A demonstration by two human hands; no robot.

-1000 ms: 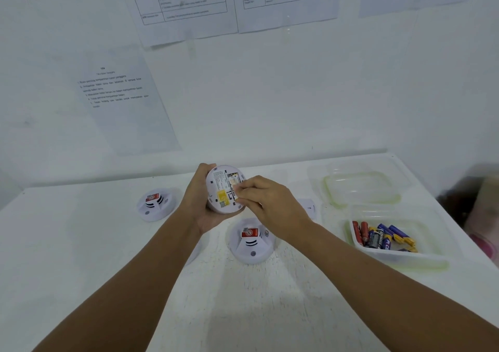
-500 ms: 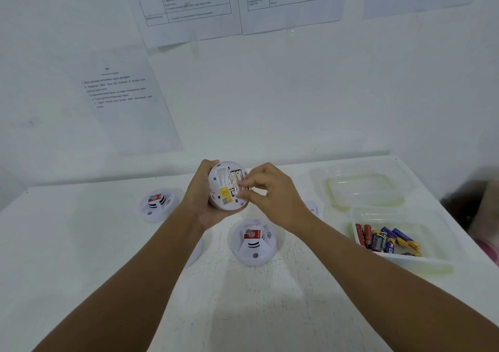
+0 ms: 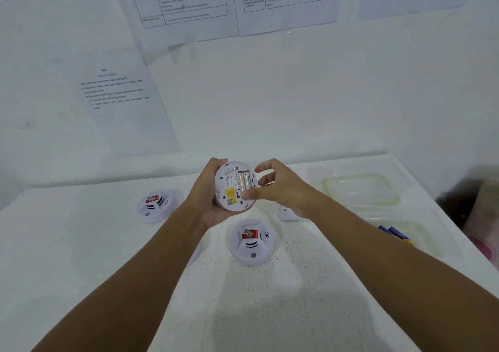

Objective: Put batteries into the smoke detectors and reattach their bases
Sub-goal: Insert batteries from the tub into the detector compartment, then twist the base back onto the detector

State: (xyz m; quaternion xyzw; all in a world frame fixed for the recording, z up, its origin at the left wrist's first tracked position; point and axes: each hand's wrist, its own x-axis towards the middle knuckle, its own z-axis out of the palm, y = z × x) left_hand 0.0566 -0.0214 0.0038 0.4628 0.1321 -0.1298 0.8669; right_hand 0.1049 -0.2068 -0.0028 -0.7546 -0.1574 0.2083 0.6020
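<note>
My left hand (image 3: pixel 204 199) grips a round white smoke detector (image 3: pixel 228 187) from the left and holds it above the table, back side toward me. Two gold batteries (image 3: pixel 243 181) lie side by side in its uncovered compartment, beside a yellow label. My right hand (image 3: pixel 285 189) is at the detector's right edge; its thumb touches the lower rim near the batteries and its fingers are lifted and loosely curved, holding nothing. Two more detectors rest on the table: one (image 3: pixel 252 243) just below my hands and one (image 3: pixel 154 206) at the left.
A small white plastic part (image 3: pixel 286 213) lies under my right wrist. A clear tub (image 3: pixel 424 239) with blue and yellow batteries (image 3: pixel 395 234) stands at the right, a clear lid (image 3: pixel 361 189) behind it. The table edge runs close along the right. Papers hang on the wall.
My right-hand fingers lifted off the battery compartment and spread, so both batteries now show. The detector is held slightly higher and tilted more toward me.
</note>
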